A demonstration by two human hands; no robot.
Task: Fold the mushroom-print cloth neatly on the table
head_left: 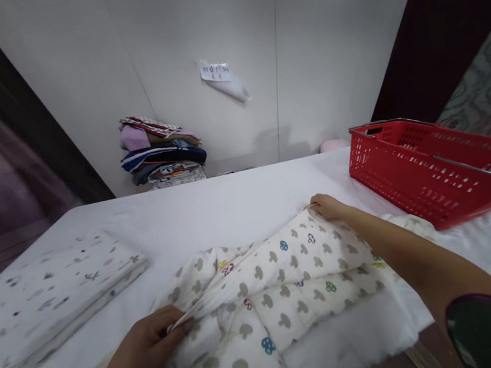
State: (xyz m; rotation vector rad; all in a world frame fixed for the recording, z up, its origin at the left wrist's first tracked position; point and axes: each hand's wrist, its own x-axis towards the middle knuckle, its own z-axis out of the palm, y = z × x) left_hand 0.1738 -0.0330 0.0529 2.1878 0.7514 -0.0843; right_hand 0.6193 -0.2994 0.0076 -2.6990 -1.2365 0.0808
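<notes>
Left hand (pixel 152 342) and right hand (pixel 328 207) each pinch an edge of the mushroom-print cloth (pixel 280 265), thumb against fingers, the fabric drawn taut between them. Hands spread well apart: left low and near the body, right farther out across the table (pixel 231 211).

Writing: a white paper note (pixel 216 71) on the pale wall (pixel 319 31) carries two short lines of handwritten characters, too small and blurred to read surely. Its lower part curls loose.

Cloth: lies at the near side of the table, in front of the body. Taut edge slants from near left to far right; that diagonal is the longest line in it. Nearer folds slump loosely below. Print is grey-brown mushrooms with scattered blue, red, green and yellow ones. Lower end runs out of view.

Edges and room: white tabletop stretches from cloth to far edge, giving space beyond both hands. Left, well apart from the cloth, a folded printed cloth (pixel 58 292) lies flat. Right, a red basket (pixel 392 180) stands just beyond the right forearm, limiting that side. Near table edge shows at lower right. Past the far edge, a stack of folded textiles (pixel 162 150) sits by the wall.
</notes>
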